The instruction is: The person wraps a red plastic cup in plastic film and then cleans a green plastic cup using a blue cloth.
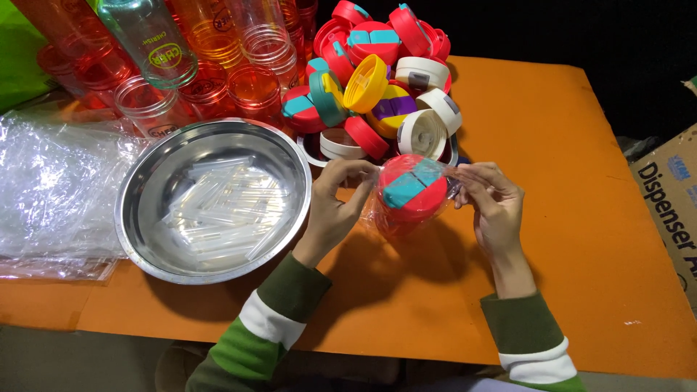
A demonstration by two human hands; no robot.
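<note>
Fingers of my left hand [330, 207] and right hand [497, 207] pinched the clear plastic wrap around a round red lid with teal flap [412, 190], held above the orange table [581, 218], at three o'clock from the steel bowl of clear tubes [145, 189].

table: orange top [581, 239] | beyond: black, perhaps unlit room | floor: grey strip [87, 363]

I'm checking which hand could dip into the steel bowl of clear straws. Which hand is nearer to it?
Left. The left hand is just beside the steel bowl's right rim, pinching the wrapped red lid. The right hand is beyond the lid, farther away.
</note>
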